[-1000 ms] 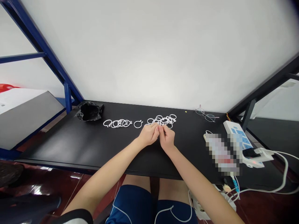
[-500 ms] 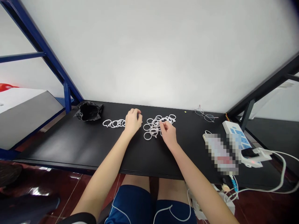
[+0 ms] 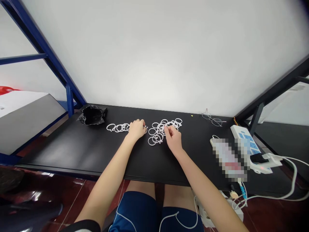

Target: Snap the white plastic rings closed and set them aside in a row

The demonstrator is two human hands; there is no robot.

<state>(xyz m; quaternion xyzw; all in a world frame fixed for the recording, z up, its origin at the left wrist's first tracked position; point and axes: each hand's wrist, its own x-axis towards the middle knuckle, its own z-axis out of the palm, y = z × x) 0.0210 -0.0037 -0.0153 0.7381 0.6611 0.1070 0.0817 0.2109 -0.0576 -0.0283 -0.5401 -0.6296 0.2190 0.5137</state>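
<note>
A loose pile of white plastic rings (image 3: 166,126) lies on the black table (image 3: 72,148) near the wall. To its left a row of linked white rings (image 3: 118,128) stretches across the table. My left hand (image 3: 137,129) rests curled at the right end of that row, fingers closed over a ring there. My right hand (image 3: 173,138) sits at the near edge of the pile, its fingers pinched on a white ring.
A crumpled black bag (image 3: 92,115) lies at the back left. Glasses (image 3: 213,120) rest at the back right. A white power strip (image 3: 248,141), a blurred object (image 3: 228,158) and white cables (image 3: 285,180) crowd the right end. A blue frame post (image 3: 69,100) stands at the left.
My hands were joined in front of the pile a second ago. The left hand went left to the end of the ring row; the right hand went to the pile's near edge.
</note>
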